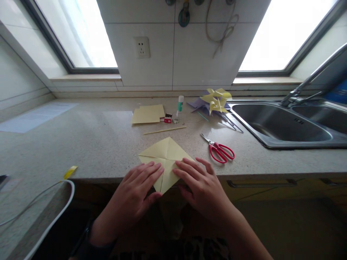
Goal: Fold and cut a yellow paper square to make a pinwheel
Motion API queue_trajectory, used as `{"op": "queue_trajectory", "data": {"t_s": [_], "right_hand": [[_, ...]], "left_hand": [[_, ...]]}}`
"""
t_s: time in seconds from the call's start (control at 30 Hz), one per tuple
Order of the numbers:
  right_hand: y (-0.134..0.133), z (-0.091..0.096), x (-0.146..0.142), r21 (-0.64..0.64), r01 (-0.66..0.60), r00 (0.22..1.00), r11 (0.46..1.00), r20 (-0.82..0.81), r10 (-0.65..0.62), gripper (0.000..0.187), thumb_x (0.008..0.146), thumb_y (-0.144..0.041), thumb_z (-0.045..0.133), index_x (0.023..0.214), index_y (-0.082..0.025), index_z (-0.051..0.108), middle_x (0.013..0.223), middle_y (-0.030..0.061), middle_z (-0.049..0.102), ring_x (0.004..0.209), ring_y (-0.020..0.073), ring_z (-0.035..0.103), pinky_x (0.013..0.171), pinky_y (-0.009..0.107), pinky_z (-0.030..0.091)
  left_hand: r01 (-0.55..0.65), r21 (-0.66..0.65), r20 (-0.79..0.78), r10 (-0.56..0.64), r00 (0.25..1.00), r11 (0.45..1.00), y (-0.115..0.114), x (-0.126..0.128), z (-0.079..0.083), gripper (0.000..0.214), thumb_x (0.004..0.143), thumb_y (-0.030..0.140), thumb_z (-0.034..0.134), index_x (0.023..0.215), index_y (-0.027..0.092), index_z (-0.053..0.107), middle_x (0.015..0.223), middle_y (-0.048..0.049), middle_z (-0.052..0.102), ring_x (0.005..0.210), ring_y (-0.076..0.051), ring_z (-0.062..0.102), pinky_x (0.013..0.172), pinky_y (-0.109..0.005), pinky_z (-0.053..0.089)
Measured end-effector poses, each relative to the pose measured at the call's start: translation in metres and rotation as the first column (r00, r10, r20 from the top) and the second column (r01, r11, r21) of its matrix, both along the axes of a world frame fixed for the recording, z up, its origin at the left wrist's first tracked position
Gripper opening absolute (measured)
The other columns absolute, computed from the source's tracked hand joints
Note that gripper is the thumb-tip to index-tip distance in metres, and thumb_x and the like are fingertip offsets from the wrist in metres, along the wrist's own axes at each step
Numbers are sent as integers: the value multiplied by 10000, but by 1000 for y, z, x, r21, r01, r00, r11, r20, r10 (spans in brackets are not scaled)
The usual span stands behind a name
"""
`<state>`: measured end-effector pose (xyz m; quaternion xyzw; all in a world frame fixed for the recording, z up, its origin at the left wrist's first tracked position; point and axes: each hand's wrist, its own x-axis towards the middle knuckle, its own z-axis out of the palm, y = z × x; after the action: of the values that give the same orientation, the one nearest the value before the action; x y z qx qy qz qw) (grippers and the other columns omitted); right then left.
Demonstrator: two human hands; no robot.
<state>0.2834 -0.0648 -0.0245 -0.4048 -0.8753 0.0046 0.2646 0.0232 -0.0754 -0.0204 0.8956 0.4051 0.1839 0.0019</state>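
Note:
A pale yellow square of paper [165,153] with crease lines lies like a diamond at the counter's front edge, its near corner hanging over. My left hand [135,193] lies flat on its left near part, fingers stretched out, thumb under the overhanging corner. My right hand [200,184] rests flat on the right near part, fingers spread. Neither hand grips anything.
Red-handled scissors [220,150] lie right of the paper. Behind are a thin wooden stick [164,130], a stack of yellow sheets [148,114], a small red box [168,118], a glue stick [180,103] and a yellow paper pinwheel [217,99]. A steel sink [282,124] is at right; a white cable [48,213] at left.

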Motion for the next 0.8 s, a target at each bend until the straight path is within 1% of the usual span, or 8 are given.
{"op": "queue_trajectory", "data": {"t_s": [0.13, 0.17, 0.23, 0.3, 0.37, 0.5, 0.63, 0.8], "right_hand": [[-4, -3, -1, 9, 32, 999, 999, -27, -32, 320, 960, -281, 614, 1280, -273, 601, 1422, 8, 625, 1344, 253, 525, 1144, 488, 262], [-5, -4, -1, 15, 38, 999, 999, -40, -37, 310, 960, -282, 613, 1270, -268, 608, 1412, 13, 633, 1340, 256, 530, 1138, 486, 271], [-6, -6, -2, 29, 45, 997, 999, -67, -43, 292, 955, -288, 622, 1245, -259, 620, 1391, 26, 648, 1333, 262, 539, 1129, 483, 287], [-8, -7, -2, 46, 51, 994, 998, -99, -46, 282, 948, -306, 639, 1225, -253, 629, 1370, 35, 663, 1321, 267, 553, 1122, 481, 301], [-9, -7, -3, 48, 55, 991, 997, -127, -48, 268, 947, -325, 650, 1204, -251, 637, 1347, 36, 678, 1307, 268, 566, 1118, 478, 311], [-8, -3, -5, 19, 64, 981, 998, -187, -59, 201, 960, -342, 642, 1142, -260, 665, 1284, 29, 711, 1266, 260, 595, 1097, 468, 337], [-8, 0, -8, 7, 91, 965, 996, -249, -86, 114, 974, -305, 622, 1058, -266, 689, 1210, 25, 738, 1213, 250, 623, 1060, 459, 370], [-9, 0, -10, -7, 91, 951, 996, -294, -89, 122, 973, -222, 599, 1034, -266, 695, 1172, 16, 746, 1191, 248, 621, 1017, 461, 400]], "left_hand": [[-14, 58, -2, 14, 1000, 998, -3, -3, -6, 654, 939, 450, 643, 1515, 241, 414, 1525, -85, 504, 1413, -289, 417, 1156, -498, 359], [-14, 67, 2, 14, 1000, 998, -3, -4, -7, 659, 922, 429, 674, 1505, 240, 431, 1516, -84, 514, 1407, -291, 426, 1156, -500, 361], [-1, 80, 14, 0, 1000, 997, -3, -7, -10, 634, 912, 328, 703, 1489, 239, 455, 1501, -81, 532, 1397, -286, 441, 1158, -498, 361], [15, 98, 35, -19, 999, 995, -4, -8, -11, 589, 919, 213, 679, 1474, 236, 480, 1491, -79, 546, 1392, -278, 452, 1156, -492, 367], [22, 115, 59, -29, 998, 993, -4, -8, -12, 538, 929, 158, 641, 1446, 240, 515, 1471, -75, 569, 1377, -272, 472, 1140, -486, 387], [22, 134, 105, -36, 994, 991, -4, -6, -9, 452, 942, 174, 627, 1383, 257, 573, 1398, -61, 633, 1314, -266, 529, 1097, -481, 421], [20, 139, 160, -42, 986, 990, -3, -3, -7, 397, 943, 141, 624, 1324, 249, 614, 1329, -55, 677, 1269, -252, 551, 1070, -456, 428], [-8, 87, 292, -18, 956, 996, -3, 3, -5, 331, 947, 118, 615, 1250, 249, 637, 1211, -37, 725, 1195, -230, 592, 1017, -421, 457]]}}
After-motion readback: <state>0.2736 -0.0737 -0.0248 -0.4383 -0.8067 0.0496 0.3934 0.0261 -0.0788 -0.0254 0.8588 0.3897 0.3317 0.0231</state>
